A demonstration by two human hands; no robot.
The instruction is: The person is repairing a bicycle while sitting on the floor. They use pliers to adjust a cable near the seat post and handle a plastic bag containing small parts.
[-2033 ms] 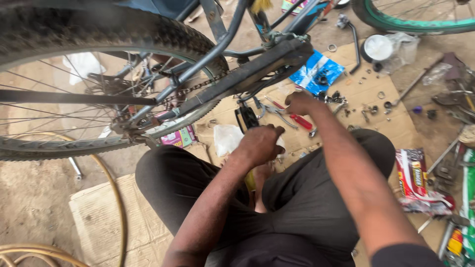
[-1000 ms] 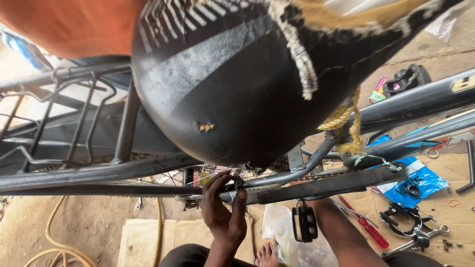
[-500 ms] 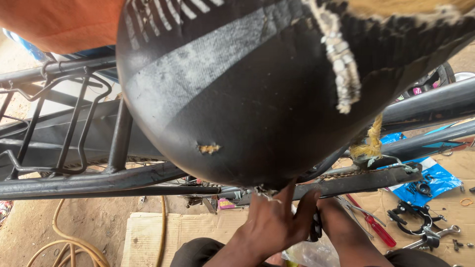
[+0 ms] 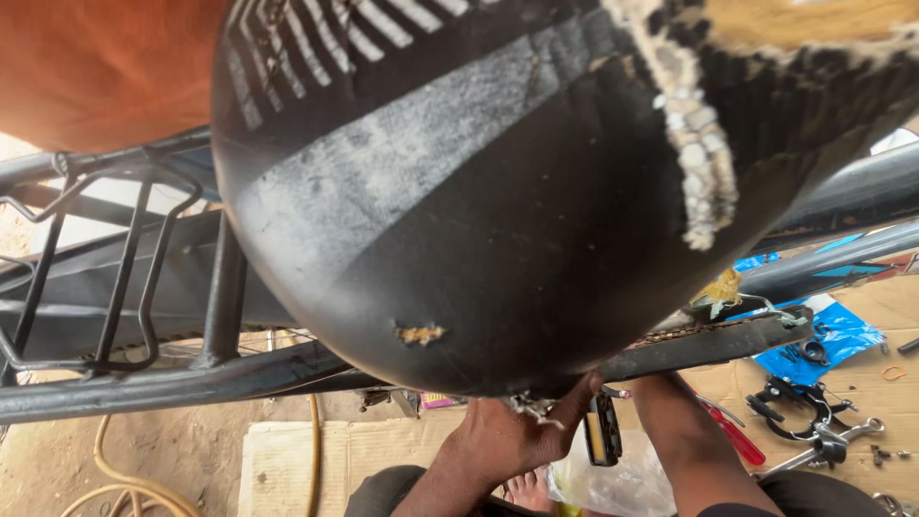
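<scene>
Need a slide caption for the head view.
Left hand reaches up under a worn black bicycle saddle, beside a pedal.

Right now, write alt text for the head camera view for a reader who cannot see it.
A worn black bicycle saddle fills most of the view, seen from above. Below it, the left hand reaches up under the saddle beside a black pedal, while the right forearm extends toward the frame. Tools lie on cardboard.
</scene>
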